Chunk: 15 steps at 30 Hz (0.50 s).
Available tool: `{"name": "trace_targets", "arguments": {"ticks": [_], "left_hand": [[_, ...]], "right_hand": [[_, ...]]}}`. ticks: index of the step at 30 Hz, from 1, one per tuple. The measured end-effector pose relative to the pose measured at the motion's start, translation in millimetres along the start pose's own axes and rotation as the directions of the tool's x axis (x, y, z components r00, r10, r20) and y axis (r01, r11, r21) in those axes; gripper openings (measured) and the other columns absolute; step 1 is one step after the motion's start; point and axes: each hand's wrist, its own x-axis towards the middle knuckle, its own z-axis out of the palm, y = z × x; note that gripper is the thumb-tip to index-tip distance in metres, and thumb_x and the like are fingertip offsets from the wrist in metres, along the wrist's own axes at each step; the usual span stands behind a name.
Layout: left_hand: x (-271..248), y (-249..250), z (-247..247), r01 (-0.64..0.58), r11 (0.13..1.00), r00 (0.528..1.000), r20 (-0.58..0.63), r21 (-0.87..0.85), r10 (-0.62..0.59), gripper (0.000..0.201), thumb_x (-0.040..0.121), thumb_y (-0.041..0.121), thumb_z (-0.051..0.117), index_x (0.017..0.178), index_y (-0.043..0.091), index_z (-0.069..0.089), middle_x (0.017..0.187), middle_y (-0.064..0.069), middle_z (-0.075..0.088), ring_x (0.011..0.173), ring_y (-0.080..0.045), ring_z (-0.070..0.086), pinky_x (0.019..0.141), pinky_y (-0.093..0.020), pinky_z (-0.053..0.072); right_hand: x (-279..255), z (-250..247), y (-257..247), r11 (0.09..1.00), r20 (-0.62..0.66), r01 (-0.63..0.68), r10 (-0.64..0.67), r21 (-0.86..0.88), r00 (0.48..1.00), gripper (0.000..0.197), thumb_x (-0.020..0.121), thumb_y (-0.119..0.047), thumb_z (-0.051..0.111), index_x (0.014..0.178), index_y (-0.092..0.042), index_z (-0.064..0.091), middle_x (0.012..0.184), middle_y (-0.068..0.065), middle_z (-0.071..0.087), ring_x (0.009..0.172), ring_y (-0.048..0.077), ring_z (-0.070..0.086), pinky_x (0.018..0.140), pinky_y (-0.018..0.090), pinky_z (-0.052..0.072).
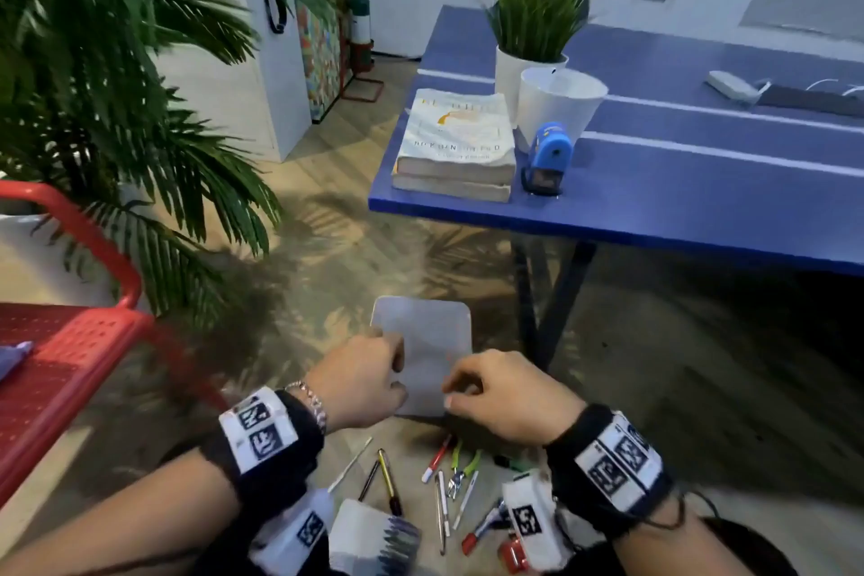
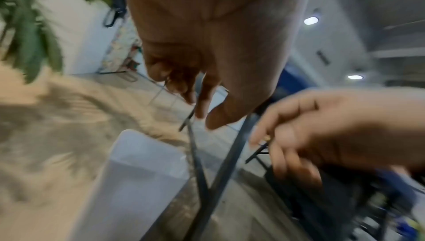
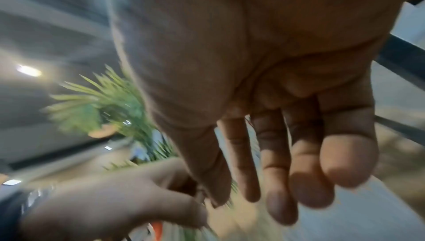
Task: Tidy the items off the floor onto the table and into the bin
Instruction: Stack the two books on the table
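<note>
A translucent bin (image 1: 435, 332) stands on the floor below the blue table (image 1: 701, 182); it also shows in the left wrist view (image 2: 138, 172). My left hand (image 1: 374, 379) hovers at its near left edge and my right hand (image 1: 495, 393) over its near right side. On both, the fingers hang loosely curled and I see nothing held in them (image 2: 207, 114) (image 3: 264, 190). The wrist views are blurred. On the floor just under my wrists lie a red marker (image 1: 437, 458), green-handled pliers (image 1: 460, 468), a yellow-and-black pen (image 1: 389, 486) and several more pens.
On the table's near corner sit two stacked books (image 1: 456, 145), a blue pencil sharpener (image 1: 547, 159), a white pot (image 1: 558, 101) and a potted grass plant (image 1: 537, 19). Black table legs (image 1: 547, 304) stand right of the bin. A red chair (image 1: 61, 365) and a big palm (image 1: 93, 84) fill the left.
</note>
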Motion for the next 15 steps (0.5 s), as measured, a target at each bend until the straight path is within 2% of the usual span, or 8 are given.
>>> {"name": "trace_targets", "arguments": {"ticks": [2,3,4,6,7,10,12,15], "left_hand": [[32.5,-19.8,30.4,0.100,0.995,0.960,0.263,0.010,-0.099,0.031,0.086,0.031,0.064,0.114,0.017,0.064,0.114,-0.006,0.066,0.110,-0.029,0.063,0.085,-0.030,0.048],[49.7,-31.0,45.7,0.144,0.990,0.915,0.380,0.015,-0.138,0.029,0.087,0.031,0.068,0.110,0.013,0.068,0.109,-0.007,0.069,0.106,-0.029,0.065,0.082,-0.030,0.048],[67.7,-45.4,64.3,0.185,0.982,0.867,0.464,0.038,-0.181,0.023,0.084,0.035,0.074,0.097,0.016,0.073,0.095,-0.003,0.071,0.097,-0.027,0.067,0.077,-0.029,0.048],[99.6,-78.7,120.7,0.234,0.971,0.847,0.479,0.054,-0.231,0.022,0.065,0.043,0.086,0.063,0.028,0.070,0.063,0.013,0.063,0.071,-0.018,0.068,0.069,-0.027,0.051],[105.5,-93.6,148.5,0.271,0.960,0.827,0.495,0.065,-0.267,0.026,0.061,0.043,0.087,0.056,0.031,0.065,0.060,0.015,0.060,0.063,-0.012,0.064,0.066,-0.024,0.051],[95.4,-112.6,212.6,0.444,0.896,0.753,0.554,-0.030,-0.355,0.021,0.073,0.030,0.077,0.065,0.019,0.060,0.078,-0.002,0.062,0.066,-0.016,0.058,0.063,-0.021,0.047],[80.9,-118.6,237.7,0.533,0.846,0.657,0.640,-0.019,-0.400,0.018,0.073,0.023,0.073,0.076,0.010,0.061,0.085,-0.008,0.058,0.076,-0.019,0.056,0.073,-0.024,0.049],[65.0,-128.9,288.5,0.546,0.837,0.590,0.728,-0.040,-0.350,0.030,0.083,0.015,0.074,0.112,0.013,0.070,0.113,-0.009,0.064,0.094,-0.016,0.055,0.083,-0.029,0.049]], "right_hand": [[34.2,38.8,30.7,0.995,0.202,-0.061,0.075,-0.073,0.977,0.025,0.093,-0.036,0.072,0.113,-0.023,0.078,0.112,-0.001,0.077,0.105,0.015,0.071,0.086,0.022,0.049],[51.6,57.5,46.9,0.991,0.262,-0.095,0.116,-0.092,0.958,0.025,0.093,-0.035,0.072,0.113,-0.021,0.079,0.113,0.002,0.078,0.102,0.017,0.071,0.084,0.023,0.050],[67.2,76.2,62.3,0.987,0.310,-0.133,0.156,-0.092,0.938,0.024,0.093,-0.034,0.072,0.110,-0.019,0.080,0.112,0.005,0.079,0.094,0.017,0.072,0.079,0.025,0.053],[94.2,112.6,91.2,0.979,0.405,-0.190,0.205,-0.076,0.891,0.024,0.093,-0.035,0.072,0.106,-0.015,0.080,0.101,0.008,0.080,0.076,0.017,0.067,0.063,0.026,0.054],[104.7,129.9,103.5,0.974,0.453,-0.220,0.223,-0.059,0.863,0.025,0.094,-0.035,0.071,0.104,-0.014,0.079,0.096,0.007,0.078,0.073,0.017,0.066,0.059,0.026,0.053],[133.0,178.7,134.9,0.935,0.550,-0.347,0.252,0.074,0.796,0.019,0.099,-0.031,0.067,0.100,-0.013,0.074,0.087,0.007,0.071,0.063,0.017,0.063,0.051,0.022,0.052],[151.4,209.9,152.9,0.889,0.584,-0.425,0.257,0.170,0.770,0.023,0.103,-0.025,0.064,0.114,-0.007,0.071,0.081,0.007,0.068,0.057,0.015,0.058,0.044,0.019,0.048],[177.1,261.8,175.4,0.818,0.595,-0.520,0.295,0.248,0.748,0.015,0.103,-0.025,0.063,0.111,-0.012,0.066,0.081,0.004,0.067,0.057,0.013,0.058,0.049,0.024,0.049]]}}
